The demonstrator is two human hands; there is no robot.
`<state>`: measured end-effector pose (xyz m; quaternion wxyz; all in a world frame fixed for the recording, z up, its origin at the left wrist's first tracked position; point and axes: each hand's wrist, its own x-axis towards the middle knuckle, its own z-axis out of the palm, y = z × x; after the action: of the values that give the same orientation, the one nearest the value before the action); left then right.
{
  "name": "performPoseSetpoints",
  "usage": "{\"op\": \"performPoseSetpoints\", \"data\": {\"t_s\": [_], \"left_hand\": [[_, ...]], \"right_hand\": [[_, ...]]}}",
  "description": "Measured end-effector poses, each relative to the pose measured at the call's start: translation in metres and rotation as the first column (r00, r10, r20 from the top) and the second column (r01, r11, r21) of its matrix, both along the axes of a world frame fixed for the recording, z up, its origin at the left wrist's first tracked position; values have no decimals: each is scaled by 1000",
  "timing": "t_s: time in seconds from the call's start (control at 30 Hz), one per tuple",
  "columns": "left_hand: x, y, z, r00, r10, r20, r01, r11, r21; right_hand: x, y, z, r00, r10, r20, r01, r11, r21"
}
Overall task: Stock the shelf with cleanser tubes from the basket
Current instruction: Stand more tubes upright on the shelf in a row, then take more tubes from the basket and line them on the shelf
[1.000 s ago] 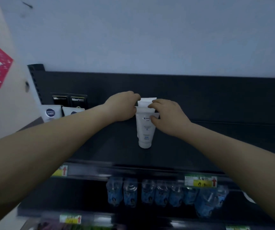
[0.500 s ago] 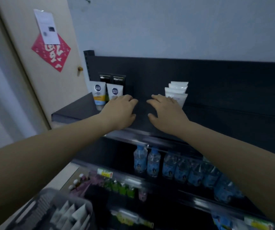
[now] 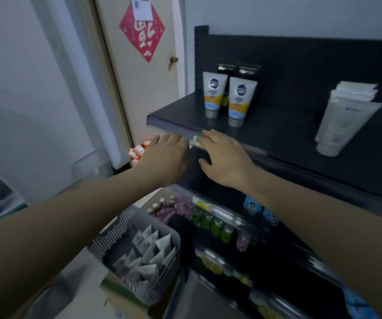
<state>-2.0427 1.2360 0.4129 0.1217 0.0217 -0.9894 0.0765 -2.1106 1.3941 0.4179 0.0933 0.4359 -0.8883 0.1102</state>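
Your left hand [image 3: 164, 157] and right hand [image 3: 225, 161] are both loose and hold nothing, mid-frame. White cleanser tubes [image 3: 344, 120] stand on the shelf [image 3: 277, 132] at right; more sit in the basket [image 3: 107, 238], bottom middle.

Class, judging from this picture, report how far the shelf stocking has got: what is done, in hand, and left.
Done: a few white cleanser tubes stand on the top shelf. In hand: nothing; left hand and right hand are open by the shelf edge. Left: many unstocked tubes lie in the grey basket.
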Motion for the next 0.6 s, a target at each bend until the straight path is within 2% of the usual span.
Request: {"op": "performPoseSetpoints", "data": {"t_s": [0.3, 0.6], "left_hand": [[45, -102, -65, 982, 135, 136, -142, 989, 47], [76, -177, -142, 945, 216, 247, -264, 947, 182]], "right_hand": [[28, -115, -61, 990, 103, 95, -110, 991, 78], [43, -190, -135, 965, 166, 203, -204, 961, 186]]}}
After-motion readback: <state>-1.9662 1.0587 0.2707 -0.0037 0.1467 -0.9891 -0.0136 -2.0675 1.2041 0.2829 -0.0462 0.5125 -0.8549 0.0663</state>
